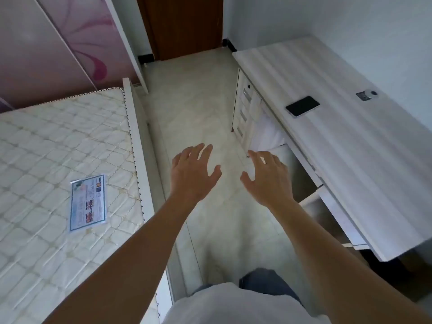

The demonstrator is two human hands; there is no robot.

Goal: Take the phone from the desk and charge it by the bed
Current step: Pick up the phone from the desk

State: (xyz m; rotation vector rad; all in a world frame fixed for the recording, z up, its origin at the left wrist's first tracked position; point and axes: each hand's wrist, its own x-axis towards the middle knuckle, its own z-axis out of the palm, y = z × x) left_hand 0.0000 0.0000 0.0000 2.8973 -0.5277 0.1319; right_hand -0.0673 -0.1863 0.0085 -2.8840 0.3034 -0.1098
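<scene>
The flat black rectangular phone (302, 106) lies screen-up, its display dark, on the pale wood-grain laminate desk (364, 164) at the right of the room, near the desk's front edge and untouched. Beyond it, well apart toward the wall, sits a small grey fitting (367, 94) whose nature cannot be determined. Both hands are empty and spread: the left hand (192, 174) and the right hand (268, 177) hang side by side over the pale tiled floor (194, 108), fingers splayed, gripping nothing and well short of the phone. Assessment: the task stands at its outset; the pick-up, the carry across to the bed and the connection to a charger all remain. No charger, cable or socket is visible in this view. At left, the bare white quilted mattress (46, 160) carries a rectangular printed label (87, 203) with red Chinese characters, apparently including "福"; its smaller print is too fine to read. No branding is legible on the phone.
</scene>
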